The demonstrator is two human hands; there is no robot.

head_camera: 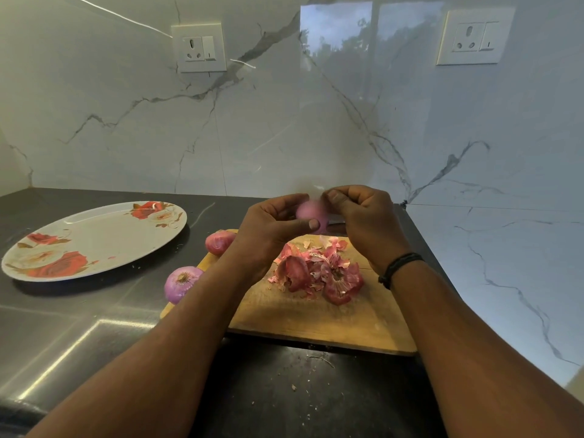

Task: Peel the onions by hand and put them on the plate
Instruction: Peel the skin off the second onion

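Note:
My left hand (271, 226) grips a pale pink onion (311, 213), blurred, above the far end of a wooden cutting board (316, 320). My right hand (360, 216) has its fingers curled at the onion's top right side, pinching at its skin. A pile of reddish onion skins (319, 273) lies on the board under the hands. Two more onions lie left of my left forearm: one purple (181, 282) at the board's left edge, one reddish (219, 241) farther back. The white plate with red flowers (94, 238) sits to the left and holds no onion.
The dark countertop (94, 336) carries bits of skin near its front. A marble wall with two sockets (199, 47) (474, 36) stands close behind and to the right of the board. A dark object (336, 221) lies partly hidden behind my hands.

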